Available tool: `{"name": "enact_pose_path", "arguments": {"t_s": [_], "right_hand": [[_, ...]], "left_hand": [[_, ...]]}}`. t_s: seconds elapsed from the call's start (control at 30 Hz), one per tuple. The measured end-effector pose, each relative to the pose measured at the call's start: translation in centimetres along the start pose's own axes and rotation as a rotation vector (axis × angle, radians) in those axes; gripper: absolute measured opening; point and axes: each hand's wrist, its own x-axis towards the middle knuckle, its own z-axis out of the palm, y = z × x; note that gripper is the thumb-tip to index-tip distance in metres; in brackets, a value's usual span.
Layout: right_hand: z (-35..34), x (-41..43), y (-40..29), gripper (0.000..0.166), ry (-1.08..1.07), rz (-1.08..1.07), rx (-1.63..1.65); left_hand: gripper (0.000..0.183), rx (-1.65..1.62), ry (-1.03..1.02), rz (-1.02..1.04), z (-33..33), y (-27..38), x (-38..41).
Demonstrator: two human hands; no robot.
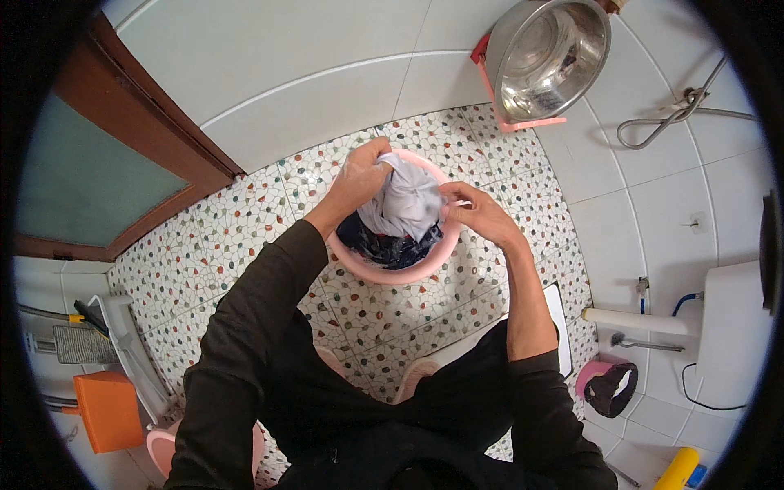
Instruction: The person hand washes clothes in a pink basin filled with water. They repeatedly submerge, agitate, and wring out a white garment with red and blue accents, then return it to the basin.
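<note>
A pink plastic basin [392,275] sits on the floor before me, with wet clothes in it. My left hand [362,173] grips a bunched part of a light grey garment [407,199] at the basin's far left side. On the right, my right hand [476,211] pinches the same garment's edge between thumb and fingers, just over the rim. Under the grey cloth lies a dark navy garment [389,250] with white suds on it. A thin red strip shows between the two cloths. Foam clings to the back of my left hand.
Pebble-patterned tiles [392,318] cover the floor. A stainless steel basin [551,61] leans at the far wall by a pink stand [533,124]. A brown-framed door [153,116] stands left, an orange dustpan [109,411] below it. A pink waste bin [594,373] is at right.
</note>
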Motion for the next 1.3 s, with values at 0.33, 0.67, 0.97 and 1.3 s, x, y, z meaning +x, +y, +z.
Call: {"name": "enact_pose_path", "arguments": {"t_s": [0.33, 0.67, 0.97, 1.3], "right_hand": [[2.0, 4.8, 5.7, 0.046, 0.242, 0.010, 0.145], [2.4, 4.2, 1.2, 0.019, 0.464, -0.109, 0.673], [3.1, 3.5, -1.1, 0.018, 0.422, -0.135, 0.714], [3.5, 0.8, -4.4, 0.026, -0.016, -0.110, 0.673]], "left_hand": [[0.009, -0.380, -0.109, -0.092, -1.9, 3.9, 0.1], [0.058, 0.354, -0.894, -0.184, -3.2, -0.2, -0.9], [0.100, -0.042, -0.519, -0.139, 0.4, -0.1, -1.4], [0.085, 0.159, 0.080, 0.304, 4.9, -0.8, -1.6]]}}
